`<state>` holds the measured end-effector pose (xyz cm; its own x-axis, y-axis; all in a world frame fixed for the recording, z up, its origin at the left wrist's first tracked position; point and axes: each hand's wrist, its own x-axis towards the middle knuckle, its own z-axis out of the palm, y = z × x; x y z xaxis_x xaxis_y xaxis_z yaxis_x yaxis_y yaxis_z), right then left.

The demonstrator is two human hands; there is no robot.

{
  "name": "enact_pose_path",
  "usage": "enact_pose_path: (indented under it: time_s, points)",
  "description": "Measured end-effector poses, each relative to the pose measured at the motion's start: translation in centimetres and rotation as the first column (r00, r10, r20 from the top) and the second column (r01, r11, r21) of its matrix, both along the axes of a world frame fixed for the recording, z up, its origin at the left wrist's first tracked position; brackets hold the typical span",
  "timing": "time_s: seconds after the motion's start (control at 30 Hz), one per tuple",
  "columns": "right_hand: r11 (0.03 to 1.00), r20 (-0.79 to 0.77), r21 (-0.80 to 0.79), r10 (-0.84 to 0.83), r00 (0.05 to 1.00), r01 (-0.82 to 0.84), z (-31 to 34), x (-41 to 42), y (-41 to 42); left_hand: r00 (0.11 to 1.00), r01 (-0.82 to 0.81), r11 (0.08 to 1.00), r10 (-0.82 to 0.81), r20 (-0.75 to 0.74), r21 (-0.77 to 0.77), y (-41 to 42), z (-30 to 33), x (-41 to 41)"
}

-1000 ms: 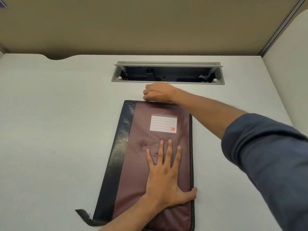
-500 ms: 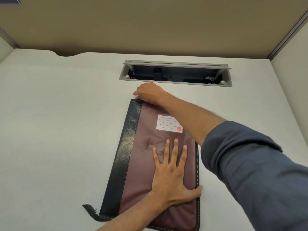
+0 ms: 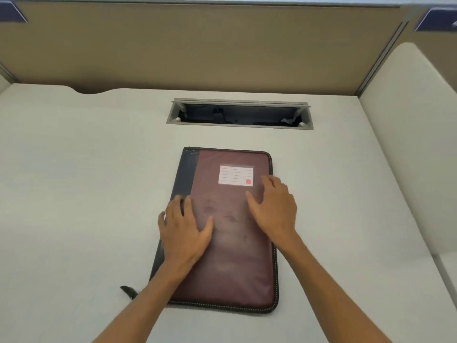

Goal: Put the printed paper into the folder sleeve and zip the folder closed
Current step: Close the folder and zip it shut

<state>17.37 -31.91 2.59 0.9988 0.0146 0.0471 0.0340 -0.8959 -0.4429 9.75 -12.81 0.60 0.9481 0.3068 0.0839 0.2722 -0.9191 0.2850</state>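
— Pale grey desk (image 3: 86, 194), tan partition panel (image 3: 222, 53) behind it, and an open grey cable tray (image 3: 239, 114) sunk into the top at twelve o'clock. What sat in the middle?

— A maroon fabric zip folder with a dark navy spine (image 3: 230, 233), lying flat and shut, spine toward nine o'clock. A white lined label with a red square (image 3: 236, 175) faced up near its far end.

— And the printed paper?

— Not visible; I judged it was inside, since the cover lay closed.

— The hands?

— Both spread wide, gripping nothing. The left hand (image 3: 184, 229) was on the spine edge, at about nine o'clock of the folder; the right hand (image 3: 274, 209) over the cover toward three o'clock. Whether the palms pressed or only hovered, I could not tell. That placement looked meant to flatten and steady the folder.

— Zipped?

— The zip ran unbroken along the far, right and near edges, and a dark pull strap (image 3: 128, 291) trailed off the corner at seven o'clock. The task looked finished, or nearly.
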Motion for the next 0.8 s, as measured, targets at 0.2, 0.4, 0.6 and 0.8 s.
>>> enact_pose_path:
  time_s: [0.2, 0.4, 0.6, 0.8]
  points:
    - [0.977, -0.252, -0.03, -0.211, 0.944, 0.21, -1.7, -9.8, -2.4, 0.971, -0.207, 0.977, 0.198, -0.138, -0.057, 3.6, -0.7, -2.7]
    - [0.913, -0.237, 0.231, -0.283, 0.929, 0.337, -2.5, -10.9, -0.9, 0.986, -0.169, 0.915, 0.162, -0.05, -0.367, 4.3, -1.9, -2.9]
    - [0.817, -0.248, 0.451, -0.272, 0.93, 0.36, -3.4, -9.5, -0.7, 0.989, -0.126, 0.865, 0.145, 0.001, -0.486, 6.5, -2.4, -1.7]
    - [0.821, -0.226, 0.468, -0.246, 0.943, 0.326, -3.5, -7.1, 1.9, 0.993, -0.113, 0.884, 0.119, -0.016, -0.454, 9.0, -1.8, 0.3]
